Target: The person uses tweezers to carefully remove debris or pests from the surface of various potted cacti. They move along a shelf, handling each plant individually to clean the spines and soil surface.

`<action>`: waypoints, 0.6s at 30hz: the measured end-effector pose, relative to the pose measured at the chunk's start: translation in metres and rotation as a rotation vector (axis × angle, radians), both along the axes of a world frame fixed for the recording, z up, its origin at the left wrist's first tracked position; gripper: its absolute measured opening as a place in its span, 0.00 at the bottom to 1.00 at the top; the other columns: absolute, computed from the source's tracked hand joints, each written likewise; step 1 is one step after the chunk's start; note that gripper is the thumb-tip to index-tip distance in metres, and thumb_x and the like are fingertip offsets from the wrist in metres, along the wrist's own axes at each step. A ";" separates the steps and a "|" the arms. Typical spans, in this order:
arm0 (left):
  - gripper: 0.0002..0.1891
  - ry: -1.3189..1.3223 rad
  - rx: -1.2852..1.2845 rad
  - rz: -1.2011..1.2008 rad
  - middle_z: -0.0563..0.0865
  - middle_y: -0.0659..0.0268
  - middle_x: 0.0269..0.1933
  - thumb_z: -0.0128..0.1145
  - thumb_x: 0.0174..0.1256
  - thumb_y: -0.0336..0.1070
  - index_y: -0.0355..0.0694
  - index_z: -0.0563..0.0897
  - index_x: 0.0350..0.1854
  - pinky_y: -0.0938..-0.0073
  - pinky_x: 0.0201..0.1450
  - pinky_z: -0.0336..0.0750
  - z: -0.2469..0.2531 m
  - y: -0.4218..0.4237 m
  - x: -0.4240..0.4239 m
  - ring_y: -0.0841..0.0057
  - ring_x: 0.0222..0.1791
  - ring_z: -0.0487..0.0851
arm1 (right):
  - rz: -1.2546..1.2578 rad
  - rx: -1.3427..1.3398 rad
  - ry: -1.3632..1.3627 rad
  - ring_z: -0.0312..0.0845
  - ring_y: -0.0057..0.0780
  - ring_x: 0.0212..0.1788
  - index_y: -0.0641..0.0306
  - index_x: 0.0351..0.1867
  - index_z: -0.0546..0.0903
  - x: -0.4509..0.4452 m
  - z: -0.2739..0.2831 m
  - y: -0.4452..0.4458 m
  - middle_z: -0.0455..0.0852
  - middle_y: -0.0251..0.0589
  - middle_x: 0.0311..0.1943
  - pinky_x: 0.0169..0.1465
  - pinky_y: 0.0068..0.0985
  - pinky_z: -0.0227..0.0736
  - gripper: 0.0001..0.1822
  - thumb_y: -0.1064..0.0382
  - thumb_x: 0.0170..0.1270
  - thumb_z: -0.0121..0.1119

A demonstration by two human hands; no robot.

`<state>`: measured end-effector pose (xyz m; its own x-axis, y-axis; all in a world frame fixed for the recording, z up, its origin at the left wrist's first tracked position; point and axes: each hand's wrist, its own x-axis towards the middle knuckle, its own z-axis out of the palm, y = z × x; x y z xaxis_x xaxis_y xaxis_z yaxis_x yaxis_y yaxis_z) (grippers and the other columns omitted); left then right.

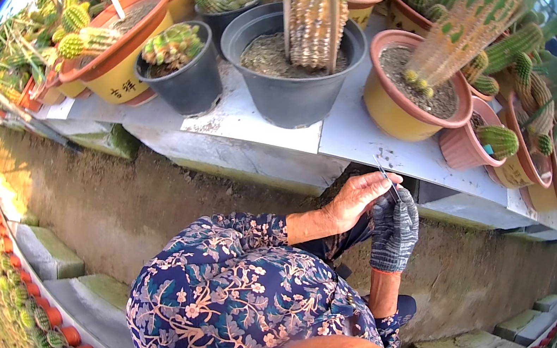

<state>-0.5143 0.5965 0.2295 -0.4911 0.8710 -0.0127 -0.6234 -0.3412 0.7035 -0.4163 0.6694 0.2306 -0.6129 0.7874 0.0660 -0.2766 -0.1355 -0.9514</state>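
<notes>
Bare, my left hand is pinched around a pair of slim metal tweezers, which pass between its thumb and fingertips. My right hand wears a grey knitted glove with an orange cuff, and its curled fingers close around the tweezers' lower end. The two hands meet just in front of the table edge. The tweezers' thin tips point up and left, above the white tabletop, close to some crumbs of soil. The glove hides part of the tool.
A black pot with a staked cactus stands ahead. Left of it are a small black pot and a yellow pot bearing writing. To the right stand a yellow pot and a pink pot. Concrete blocks lie behind me.
</notes>
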 end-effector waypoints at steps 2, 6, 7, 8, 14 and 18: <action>0.15 -0.015 0.006 0.023 0.82 0.66 0.48 0.47 0.74 0.38 0.33 0.77 0.54 0.75 0.57 0.71 -0.003 -0.008 -0.009 0.78 0.50 0.78 | 0.074 -0.402 0.060 0.81 0.26 0.41 0.71 0.50 0.78 -0.005 0.005 -0.007 0.84 0.40 0.41 0.46 0.20 0.77 0.14 0.65 0.66 0.57; 0.13 0.128 -0.061 0.097 0.83 0.64 0.45 0.50 0.73 0.37 0.33 0.80 0.48 0.73 0.57 0.72 0.005 -0.020 -0.021 0.77 0.49 0.79 | 0.195 -0.005 -0.219 0.78 0.19 0.38 0.70 0.49 0.80 -0.002 -0.008 -0.006 0.85 0.34 0.38 0.43 0.16 0.74 0.14 0.66 0.66 0.58; 0.13 0.187 -0.082 0.113 0.83 0.64 0.45 0.50 0.72 0.37 0.33 0.80 0.47 0.73 0.57 0.72 0.006 -0.023 -0.022 0.77 0.49 0.79 | 0.238 0.107 -0.291 0.78 0.18 0.38 0.70 0.49 0.80 -0.004 -0.008 -0.007 0.85 0.33 0.37 0.42 0.15 0.73 0.13 0.66 0.66 0.58; 0.12 0.185 -0.102 0.120 0.84 0.64 0.44 0.50 0.72 0.37 0.33 0.80 0.47 0.73 0.58 0.72 0.008 -0.025 -0.021 0.77 0.49 0.80 | 0.235 0.124 -0.305 0.77 0.18 0.38 0.70 0.49 0.81 -0.007 -0.007 -0.009 0.85 0.33 0.38 0.43 0.16 0.73 0.13 0.67 0.66 0.58; 0.12 0.207 -0.117 0.230 0.84 0.64 0.42 0.49 0.73 0.38 0.34 0.79 0.47 0.75 0.54 0.73 0.012 -0.051 -0.027 0.78 0.46 0.80 | 0.286 0.495 -0.319 0.79 0.23 0.40 0.68 0.46 0.82 -0.021 0.023 -0.018 0.86 0.36 0.39 0.47 0.21 0.74 0.11 0.72 0.62 0.59; 0.11 0.282 -0.109 0.441 0.85 0.66 0.32 0.54 0.71 0.38 0.35 0.81 0.46 0.86 0.32 0.76 0.035 -0.075 -0.049 0.85 0.30 0.81 | 0.516 0.619 -0.167 0.81 0.28 0.39 0.67 0.42 0.83 -0.040 0.092 -0.018 0.85 0.39 0.37 0.45 0.23 0.76 0.09 0.74 0.60 0.59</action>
<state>-0.5633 0.5215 0.2647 -0.8078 0.5819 0.0935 -0.2188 -0.4434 0.8692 -0.4560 0.6512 0.3223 -0.9281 0.2543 0.2719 -0.1716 0.3560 -0.9186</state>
